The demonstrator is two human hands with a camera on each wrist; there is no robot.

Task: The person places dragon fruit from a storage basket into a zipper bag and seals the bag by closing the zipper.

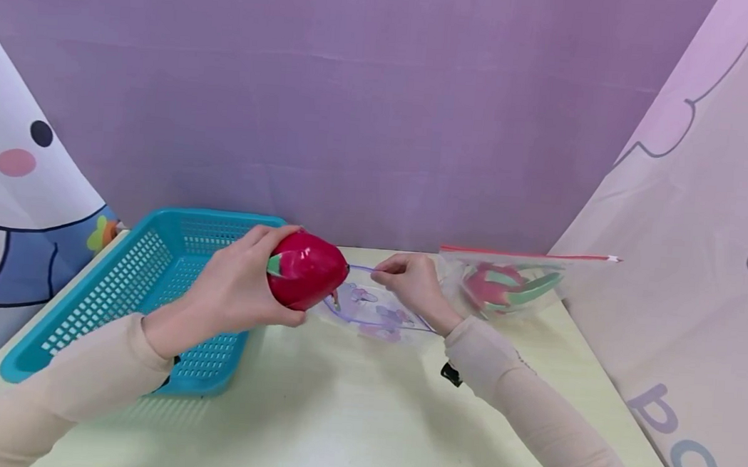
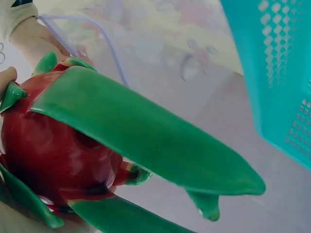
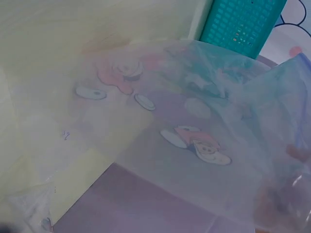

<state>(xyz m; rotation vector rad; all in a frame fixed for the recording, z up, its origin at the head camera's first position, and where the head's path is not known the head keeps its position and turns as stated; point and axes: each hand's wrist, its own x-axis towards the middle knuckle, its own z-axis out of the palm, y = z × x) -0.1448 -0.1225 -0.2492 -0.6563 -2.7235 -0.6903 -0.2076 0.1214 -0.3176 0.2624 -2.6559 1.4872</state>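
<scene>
Red, glossy, green-leaved dragon fruit (image 1: pixel 309 269)

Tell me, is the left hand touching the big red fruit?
Touching. The head view shows it plainly: the left hand is curled round one end of the red fruit, gripping it.

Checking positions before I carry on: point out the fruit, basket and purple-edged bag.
Fruit (image 1: pixel 307 269): head view, on its red skin.
Basket (image 1: pixel 221 215): head view, on its far rim.
Purple-edged bag (image 1: pixel 385 314): head view, on its printed film.
</scene>
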